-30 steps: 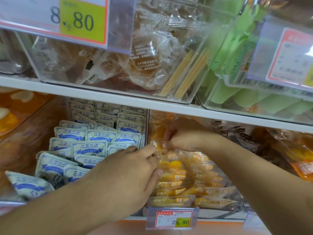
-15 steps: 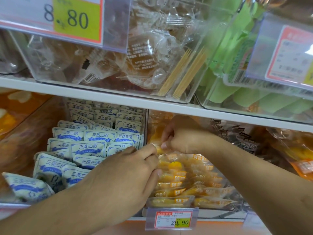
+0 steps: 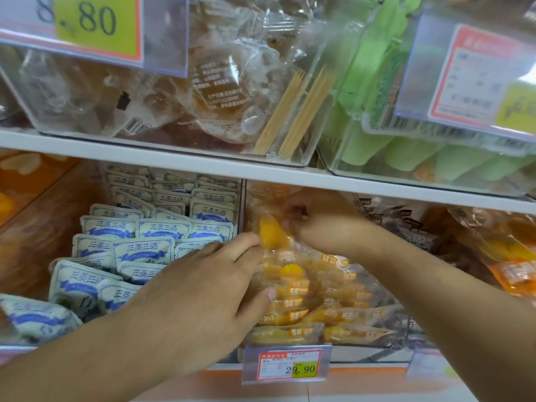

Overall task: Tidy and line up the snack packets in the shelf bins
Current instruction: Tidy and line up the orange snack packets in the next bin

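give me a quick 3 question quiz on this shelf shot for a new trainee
1. True or false: both hands are in the bin of white and blue packets.
2. Which price tag hangs below the yellow packets? A 8.80 B 29.90
3. What does the right hand pinch?

Key: 1 false; the left hand and the right hand work in the yellow bin. 2 B, the 29.90 tag. 3 a yellow packet lifted above the row.

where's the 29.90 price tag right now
In the head view the 29.90 price tag hangs low and centre on the lower shelf's front edge, just below the yellow snack packets and the left hand.
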The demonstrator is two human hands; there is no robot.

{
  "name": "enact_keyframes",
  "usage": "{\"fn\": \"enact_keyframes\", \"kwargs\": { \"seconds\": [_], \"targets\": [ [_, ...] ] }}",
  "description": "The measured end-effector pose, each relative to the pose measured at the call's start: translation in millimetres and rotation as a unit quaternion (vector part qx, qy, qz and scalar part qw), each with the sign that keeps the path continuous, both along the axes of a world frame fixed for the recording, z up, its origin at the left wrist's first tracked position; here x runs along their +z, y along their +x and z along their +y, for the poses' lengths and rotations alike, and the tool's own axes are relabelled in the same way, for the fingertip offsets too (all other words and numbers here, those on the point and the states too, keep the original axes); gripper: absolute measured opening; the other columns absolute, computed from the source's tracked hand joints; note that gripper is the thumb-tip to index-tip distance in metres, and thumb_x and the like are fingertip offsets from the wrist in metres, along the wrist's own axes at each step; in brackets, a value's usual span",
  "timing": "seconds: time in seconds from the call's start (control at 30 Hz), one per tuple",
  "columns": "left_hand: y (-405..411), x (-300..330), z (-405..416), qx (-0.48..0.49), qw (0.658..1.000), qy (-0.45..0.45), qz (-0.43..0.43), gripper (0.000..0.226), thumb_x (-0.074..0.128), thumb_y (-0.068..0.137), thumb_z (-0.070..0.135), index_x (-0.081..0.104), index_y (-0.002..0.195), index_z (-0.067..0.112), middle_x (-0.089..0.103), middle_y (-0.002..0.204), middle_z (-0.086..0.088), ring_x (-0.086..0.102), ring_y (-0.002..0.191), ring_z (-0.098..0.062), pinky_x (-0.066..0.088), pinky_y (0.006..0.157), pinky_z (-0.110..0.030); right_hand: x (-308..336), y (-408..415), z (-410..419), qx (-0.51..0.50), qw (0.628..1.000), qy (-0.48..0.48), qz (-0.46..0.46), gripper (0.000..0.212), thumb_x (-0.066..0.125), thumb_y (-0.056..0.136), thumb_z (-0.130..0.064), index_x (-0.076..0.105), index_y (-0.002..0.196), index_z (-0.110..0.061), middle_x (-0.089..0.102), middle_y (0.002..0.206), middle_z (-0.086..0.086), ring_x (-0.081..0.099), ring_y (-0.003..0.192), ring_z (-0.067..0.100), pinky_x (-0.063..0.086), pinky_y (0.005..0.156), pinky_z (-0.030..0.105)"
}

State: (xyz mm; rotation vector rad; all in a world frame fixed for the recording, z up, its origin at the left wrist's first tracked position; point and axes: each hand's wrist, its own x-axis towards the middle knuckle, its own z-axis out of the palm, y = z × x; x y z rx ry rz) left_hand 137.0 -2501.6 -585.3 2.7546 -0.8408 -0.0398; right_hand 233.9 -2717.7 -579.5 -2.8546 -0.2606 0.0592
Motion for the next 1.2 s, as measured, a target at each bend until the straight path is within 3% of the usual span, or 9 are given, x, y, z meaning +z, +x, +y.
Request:
{"fn": "enact_keyframes", "kwargs": {
  "seconds": [0.2, 0.3, 0.37, 0.57, 0.67, 0.77, 0.9, 1.03, 1.2],
  "targets": [
    [1, 0, 0, 0.002, 1.000, -0.008, 0.015, 0.062, 0.022, 0.097, 0.071, 0.023, 0.153, 0.042, 0.002, 0.153, 0.036, 0.028, 0.137, 0.001, 0.036, 0.110, -0.024, -7, -16, -11, -0.005, 0.998, -0.003, -0.063, 0.032, 0.059, 0.093, -0.038, 0.061, 0.124, -0.030, 0.067, 0.117, -0.001, 0.062, 0.110, 0.027, 0.054, 0.094, 0.045],
    [3, -1, 2, -0.003, 1.000, -0.023, 0.020, 0.059, 0.026, 0.096, 0.071, 0.032, 0.148, 0.043, 0.010, 0.149, 0.035, 0.033, 0.132, 0.002, 0.038, 0.107, -0.024, -1, -32, -9, 0.045, 0.994, 0.069, 0.075, 0.028, 0.056, 0.102, -0.050, 0.064, 0.125, -0.035, 0.067, 0.120, -0.011, 0.062, 0.112, 0.014, 0.049, 0.104, 0.038],
    [3, -1, 3, -0.006, 0.999, -0.030, 0.023, 0.057, 0.028, 0.096, 0.071, 0.036, 0.145, 0.043, 0.013, 0.147, 0.035, 0.034, 0.130, 0.002, 0.037, 0.106, -0.022, -1, -41, -8, 0.079, 0.986, 0.057, 0.132, 0.028, 0.059, 0.100, -0.051, 0.066, 0.122, -0.035, 0.066, 0.121, -0.013, 0.060, 0.115, 0.012, 0.047, 0.107, 0.038],
    [2, 8, 4, -0.012, 0.999, -0.011, 0.050, 0.079, 0.033, 0.081, 0.090, 0.022, 0.145, 0.047, 0.011, 0.145, 0.036, 0.032, 0.129, 0.003, 0.038, 0.104, -0.024, -2, -53, -11, 0.105, 0.985, 0.080, 0.112, 0.017, 0.069, 0.094, -0.044, 0.063, 0.100, -0.029, 0.064, 0.101, -0.010, 0.061, 0.099, 0.011, 0.051, 0.096, 0.040],
    [-3, 10, 2, -0.005, 0.999, 0.006, 0.052, 0.097, 0.032, 0.069, 0.100, 0.005, 0.148, 0.050, -0.007, 0.150, 0.038, 0.006, 0.142, 0.000, 0.019, 0.111, -0.023, -4, -51, -10, 0.101, 0.985, 0.079, 0.113, 0.020, 0.071, 0.093, -0.042, 0.061, 0.104, -0.029, 0.065, 0.107, -0.012, 0.061, 0.105, 0.012, 0.050, 0.099, 0.040],
    [-4, -1, -2, 0.004, 0.999, 0.038, 0.007, 0.095, 0.022, 0.075, 0.098, 0.010, 0.153, 0.045, -0.015, 0.159, 0.026, -0.016, 0.150, -0.016, 0.000, 0.123, -0.039, -6, -43, -9, 0.091, 0.985, 0.082, 0.118, 0.027, 0.071, 0.092, -0.044, 0.060, 0.113, -0.032, 0.067, 0.109, -0.012, 0.063, 0.105, 0.012, 0.051, 0.099, 0.039],
    [3, -9, -7, 0.021, 0.998, 0.054, -0.040, 0.090, 0.020, 0.078, 0.091, 0.024, 0.151, 0.040, -0.001, 0.161, 0.018, -0.006, 0.150, -0.025, 0.005, 0.125, -0.046, -5, -36, -12, 0.091, 0.984, 0.067, 0.141, 0.038, 0.060, 0.088, -0.059, 0.065, 0.117, -0.035, 0.069, 0.112, -0.013, 0.064, 0.106, 0.011, 0.052, 0.100, 0.042],
    [10, 0, -11, -0.016, 0.995, 0.067, -0.075, 0.089, 0.046, 0.065, 0.086, 0.059, 0.128, 0.026, 0.042, 0.147, 0.002, 0.026, 0.145, -0.027, 0.009, 0.119, -0.045, -2, -35, -15, 0.086, 0.985, 0.051, 0.138, 0.050, 0.065, 0.085, -0.059, 0.060, 0.130, -0.038, 0.067, 0.128, -0.012, 0.061, 0.119, 0.013, 0.049, 0.107, 0.039],
    [18, 4, -18, -0.029, 0.994, 0.080, -0.067, 0.088, 0.056, 0.069, 0.084, 0.044, 0.140, 0.034, 0.038, 0.144, 0.016, 0.017, 0.143, -0.011, 0.001, 0.122, -0.040, 5, -38, -23, 0.085, 0.994, 0.047, 0.054, 0.038, 0.069, 0.092, -0.052, 0.060, 0.126, -0.039, 0.056, 0.127, -0.016, 0.054, 0.121, 0.011, 0.045, 0.105, 0.032]
  ]
}}
